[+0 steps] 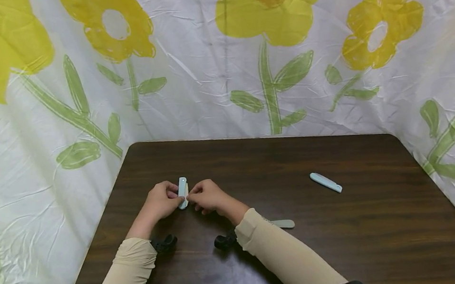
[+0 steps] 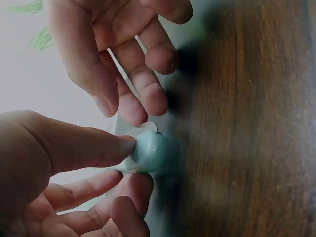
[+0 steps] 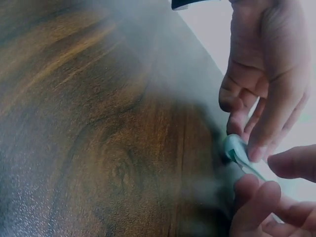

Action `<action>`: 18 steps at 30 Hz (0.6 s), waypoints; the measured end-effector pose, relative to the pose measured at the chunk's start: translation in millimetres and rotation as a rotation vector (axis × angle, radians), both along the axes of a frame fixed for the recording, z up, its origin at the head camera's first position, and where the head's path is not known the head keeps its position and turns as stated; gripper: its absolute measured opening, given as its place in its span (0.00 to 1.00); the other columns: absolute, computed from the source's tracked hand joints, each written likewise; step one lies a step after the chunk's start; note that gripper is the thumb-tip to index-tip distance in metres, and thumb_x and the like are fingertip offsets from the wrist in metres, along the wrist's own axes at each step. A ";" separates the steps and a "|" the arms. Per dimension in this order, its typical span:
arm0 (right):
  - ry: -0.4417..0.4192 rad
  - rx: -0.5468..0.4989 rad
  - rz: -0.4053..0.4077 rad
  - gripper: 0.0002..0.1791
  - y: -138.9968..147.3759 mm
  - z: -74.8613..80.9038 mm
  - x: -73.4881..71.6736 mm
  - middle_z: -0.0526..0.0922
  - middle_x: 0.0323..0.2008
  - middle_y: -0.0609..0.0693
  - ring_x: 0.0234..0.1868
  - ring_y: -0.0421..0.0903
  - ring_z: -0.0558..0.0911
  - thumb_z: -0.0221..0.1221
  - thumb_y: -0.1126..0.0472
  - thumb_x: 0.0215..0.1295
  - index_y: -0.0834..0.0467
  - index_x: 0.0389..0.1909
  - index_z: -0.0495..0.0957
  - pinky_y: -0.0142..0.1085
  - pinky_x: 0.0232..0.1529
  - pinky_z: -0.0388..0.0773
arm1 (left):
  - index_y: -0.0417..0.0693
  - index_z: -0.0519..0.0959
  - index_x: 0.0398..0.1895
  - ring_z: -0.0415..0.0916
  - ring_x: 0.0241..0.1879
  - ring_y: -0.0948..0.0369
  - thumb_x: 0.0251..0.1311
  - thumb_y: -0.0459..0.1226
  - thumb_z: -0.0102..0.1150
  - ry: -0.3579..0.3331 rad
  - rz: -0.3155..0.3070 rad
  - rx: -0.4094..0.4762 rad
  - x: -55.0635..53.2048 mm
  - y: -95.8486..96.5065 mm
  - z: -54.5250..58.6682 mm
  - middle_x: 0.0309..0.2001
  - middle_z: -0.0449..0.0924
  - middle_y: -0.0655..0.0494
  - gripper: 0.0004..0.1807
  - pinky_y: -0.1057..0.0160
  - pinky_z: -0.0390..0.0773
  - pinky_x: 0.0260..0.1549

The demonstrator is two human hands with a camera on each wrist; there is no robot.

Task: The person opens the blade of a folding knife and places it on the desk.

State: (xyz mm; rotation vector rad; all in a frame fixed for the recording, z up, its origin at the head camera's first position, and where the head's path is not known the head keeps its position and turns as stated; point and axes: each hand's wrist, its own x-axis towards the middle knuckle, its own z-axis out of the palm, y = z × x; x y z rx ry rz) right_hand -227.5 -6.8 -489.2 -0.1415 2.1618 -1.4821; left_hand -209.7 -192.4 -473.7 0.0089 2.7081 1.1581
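Note:
Above the left part of the table my left hand (image 1: pixel 162 200) holds a slim light blue folding tool (image 1: pixel 181 186) upright, pinched between thumb and fingers. A pale, thin leaf (image 1: pixel 187 191) stands partly out of the slot along its handle. At that leaf my right hand (image 1: pixel 210 195) has its thumb and forefinger, and it appears to pinch the edge. In the left wrist view the rounded light blue end (image 2: pixel 150 150) shows under the left thumb. The right wrist view shows the slotted end (image 3: pixel 234 148) between the left fingers. Whether the leaf is a blade cannot be told.
A second light blue handle (image 1: pixel 326 182), folded, lies on the dark wooden table (image 1: pixel 371 219) to the right. Beside the right forearm lies a greyish flat piece (image 1: pixel 283 224), partly hidden by the sleeve. A white flowered curtain (image 1: pixel 199 93) hangs behind the table and at its sides.

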 end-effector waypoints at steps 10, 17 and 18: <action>-0.052 -0.172 -0.140 0.09 9.7 2.4 -0.9 0.90 0.35 0.54 0.27 0.42 0.85 0.68 0.61 0.71 0.60 0.45 0.80 0.32 0.23 0.82 | 0.33 0.78 0.60 0.84 0.44 0.48 0.70 0.36 0.67 0.055 -0.022 0.090 2.8 10.7 5.5 0.48 0.87 0.37 0.21 0.53 0.82 0.42; -0.064 -0.291 -0.197 0.11 20.6 6.6 -1.7 0.91 0.36 0.57 0.28 0.43 0.87 0.68 0.67 0.69 0.64 0.47 0.78 0.34 0.26 0.85 | 0.31 0.75 0.61 0.87 0.44 0.48 0.71 0.34 0.65 0.071 -0.027 0.237 3.9 22.6 8.4 0.49 0.84 0.34 0.21 0.56 0.87 0.40; -0.060 -0.299 -0.204 0.11 22.2 7.1 -1.7 0.91 0.36 0.57 0.28 0.43 0.87 0.68 0.67 0.69 0.64 0.47 0.78 0.34 0.27 0.85 | 0.30 0.74 0.62 0.88 0.44 0.48 0.72 0.33 0.65 0.068 -0.030 0.277 4.6 24.7 8.8 0.49 0.83 0.33 0.21 0.56 0.88 0.40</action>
